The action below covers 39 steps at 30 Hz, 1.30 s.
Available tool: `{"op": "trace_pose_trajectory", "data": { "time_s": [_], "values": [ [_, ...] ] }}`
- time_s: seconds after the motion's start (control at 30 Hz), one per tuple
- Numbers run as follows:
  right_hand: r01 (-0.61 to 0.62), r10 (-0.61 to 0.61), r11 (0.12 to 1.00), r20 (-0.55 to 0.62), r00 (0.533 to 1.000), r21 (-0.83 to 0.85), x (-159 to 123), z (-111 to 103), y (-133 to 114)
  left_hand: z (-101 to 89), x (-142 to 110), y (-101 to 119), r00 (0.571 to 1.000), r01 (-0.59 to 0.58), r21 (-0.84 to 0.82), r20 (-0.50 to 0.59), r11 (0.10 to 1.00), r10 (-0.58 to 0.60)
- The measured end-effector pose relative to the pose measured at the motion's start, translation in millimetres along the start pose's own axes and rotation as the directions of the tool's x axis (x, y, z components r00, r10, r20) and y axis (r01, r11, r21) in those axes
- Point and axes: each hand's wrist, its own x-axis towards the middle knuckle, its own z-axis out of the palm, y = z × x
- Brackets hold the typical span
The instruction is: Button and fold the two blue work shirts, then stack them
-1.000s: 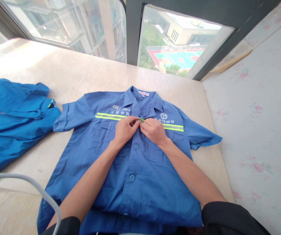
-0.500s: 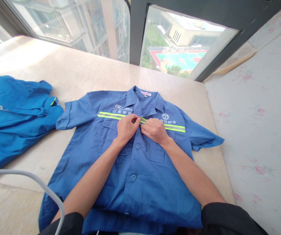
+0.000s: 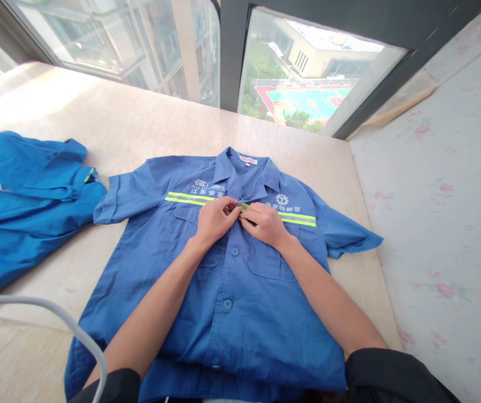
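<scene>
On a pale ledge (image 3: pixel 110 126) by the window, short-sleeved blue shirt (image 3: pixel 246 319) laid front up, center of scene, collar far, hem near. Floral wall (image 3: pixel 437 229) at right. Second blue garment (image 3: pixel 26 207), bunched, at far left, next to the shirt's left sleeve. Gray cable (image 3: pixel 70 322) curves across near left. Left hand (image 3: pixel 216 220) and right hand (image 3: pixel 266 224) meet at the shirt's front opening, chest height; both narrow, thumbs and fingers pinching the front edge. Exact bit between fingertips too small to tell. Yellow-green and gray stripe (image 3: pixel 297 219) runs across the chest, partly behind the hands. Label (image 3: pixel 248 160) inside collar. Two buttons (image 3: pixel 235 252) clearly visible down the front, nearer than the hands.
</scene>
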Motion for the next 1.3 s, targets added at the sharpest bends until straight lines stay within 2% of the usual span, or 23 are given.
{"op": "trace_pose_trajectory", "data": {
  "time_s": [0.17,0.33,0.57,0.7,0.9,1.1,1.17,1.3],
  "values": [
    [0.025,-0.025,0.998,0.001,1.0,0.056,-0.8,-1.3,1.5,-3.2,1.9,-2.2,0.996,-0.071,0.035,0.059,0.997,0.069],
    [0.013,-0.013,1.0,0.016,1.0,-0.022,-1.8,-3.2,-1.5,0.3,2.0,-1.9,0.998,-0.061,0.112,0.028,0.992,0.059],
    [-0.015,0.017,0.999,0.047,0.999,-0.03,-2.6,-7.4,-2.7,6.3,0.3,-0.2,0.999,-0.007,0.143,-0.038,0.99,0.012],
    [-0.007,0.008,1.0,0.042,0.999,-0.016,-3.4,-7.7,-2.4,4.4,1.2,-0.5,0.998,0.039,0.061,-0.048,0.997,-0.036],
    [-0.04,0.039,0.999,0.013,0.999,0.026,-4.7,-5.1,-3.2,-2.3,5.0,-1.9,0.999,0.049,-0.074,0.021,0.996,-0.047],
    [-0.135,0.174,0.954,-0.129,0.976,0.268,-3.4,-5.9,-0.9,-4.0,6.0,-3.7,0.996,0.051,-0.183,0.075,0.982,-0.038],
    [-0.165,0.217,0.936,-0.14,0.966,0.31,-3.3,-5.0,1.1,-4.1,5.8,-5.3,0.996,0.05,-0.243,0.085,0.969,-0.03],
    [-0.167,0.2,0.953,-0.109,0.974,0.254,-3.7,-1.4,4.9,-6.7,4.6,-7.5,0.99,0.03,-0.321,0.137,0.947,0.015]
  ]
}}
